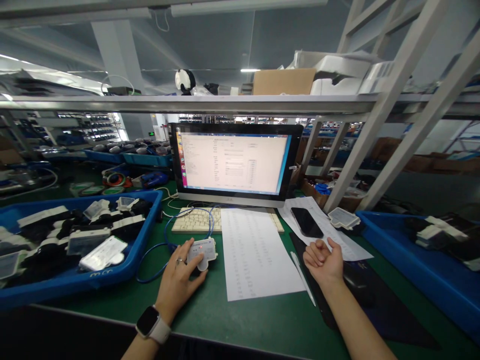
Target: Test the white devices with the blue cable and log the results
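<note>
My left hand [181, 270] is on a small white electronic module [208, 246] that lies on the green table. Its fingers rest over the module's left side and top, and a small red light glows there. From beside the module a blue cable [152, 246] loops across the table. My right hand [325, 262] is curled into a loose fist with the thumb out, and nothing shows in it. Close by it are a black phone [306, 222] on a paper, a white pen [303, 278] and a dark mouse [358, 283] on a black mat.
A lit monitor [232, 162] stands behind a keyboard [191, 220], partly covered by a printed sheet [258, 260]. Blue bins [123, 272] with modules flank the table, the right bin [420, 270] beyond the mat. Overhead runs a metal shelf [225, 103]; slanted posts [360, 150] rise at right.
</note>
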Available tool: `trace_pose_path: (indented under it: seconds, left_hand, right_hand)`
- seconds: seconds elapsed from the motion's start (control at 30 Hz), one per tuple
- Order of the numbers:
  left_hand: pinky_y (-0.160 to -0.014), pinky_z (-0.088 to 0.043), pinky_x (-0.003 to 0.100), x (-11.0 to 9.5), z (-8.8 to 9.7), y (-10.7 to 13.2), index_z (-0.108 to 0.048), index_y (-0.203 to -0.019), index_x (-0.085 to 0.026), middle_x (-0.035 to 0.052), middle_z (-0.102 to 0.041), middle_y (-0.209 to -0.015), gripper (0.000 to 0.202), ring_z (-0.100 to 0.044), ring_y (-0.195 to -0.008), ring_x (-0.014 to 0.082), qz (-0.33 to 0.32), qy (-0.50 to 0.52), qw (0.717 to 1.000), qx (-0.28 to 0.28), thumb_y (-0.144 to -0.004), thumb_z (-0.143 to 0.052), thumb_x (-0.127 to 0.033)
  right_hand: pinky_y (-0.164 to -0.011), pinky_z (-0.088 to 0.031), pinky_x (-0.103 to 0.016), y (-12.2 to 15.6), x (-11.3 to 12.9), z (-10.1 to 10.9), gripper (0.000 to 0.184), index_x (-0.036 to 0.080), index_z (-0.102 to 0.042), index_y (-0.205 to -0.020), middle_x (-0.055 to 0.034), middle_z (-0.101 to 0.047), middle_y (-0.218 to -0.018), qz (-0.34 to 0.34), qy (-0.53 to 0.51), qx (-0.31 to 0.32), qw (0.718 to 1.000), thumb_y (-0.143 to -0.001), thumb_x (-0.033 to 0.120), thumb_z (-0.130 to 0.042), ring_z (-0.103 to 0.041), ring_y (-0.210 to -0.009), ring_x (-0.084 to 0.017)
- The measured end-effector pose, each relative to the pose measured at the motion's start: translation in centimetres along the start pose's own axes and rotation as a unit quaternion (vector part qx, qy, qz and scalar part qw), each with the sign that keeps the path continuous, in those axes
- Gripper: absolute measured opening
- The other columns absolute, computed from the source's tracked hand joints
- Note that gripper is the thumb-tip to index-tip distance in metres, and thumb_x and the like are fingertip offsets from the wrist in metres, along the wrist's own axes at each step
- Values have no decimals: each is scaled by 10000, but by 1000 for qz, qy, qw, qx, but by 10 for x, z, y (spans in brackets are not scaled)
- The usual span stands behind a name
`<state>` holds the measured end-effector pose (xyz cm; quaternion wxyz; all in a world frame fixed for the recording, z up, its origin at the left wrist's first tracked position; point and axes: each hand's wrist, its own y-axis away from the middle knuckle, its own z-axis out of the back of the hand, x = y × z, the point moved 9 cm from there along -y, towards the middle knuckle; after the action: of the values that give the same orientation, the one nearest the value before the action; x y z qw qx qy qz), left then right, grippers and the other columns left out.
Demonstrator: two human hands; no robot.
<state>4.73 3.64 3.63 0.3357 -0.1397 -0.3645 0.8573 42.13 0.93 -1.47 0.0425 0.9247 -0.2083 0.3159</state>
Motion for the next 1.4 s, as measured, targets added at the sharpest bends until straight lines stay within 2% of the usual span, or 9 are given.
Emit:
trace_pose_path:
  seconds: [0.23,1.4]
  left_hand:
    - [-957,-442,513,-1,-1,-1,-601,-1035,-197,158,-451,-1315,285,-480,-1174,306,-1,-8,1000,12,-769,-607,-298]
    - [-934,-453,519,-4,0,-1,-597,-1031,-192,182,-452,-1295,291,-489,-1159,314,-9,-18,1000,3,-758,-616,-292]
  right_hand:
    - [-263,-250,-155,0,0,0,239,181,-543,-527,68,-366,-342,-1,-1,0,1000,-705,328,-605,-304,-273,-51]
    - [-255,-219,-151,1,-2,0,246,172,-533,-510,63,-361,-333,-4,0,-15,1000,-692,321,-605,-305,-262,-44]
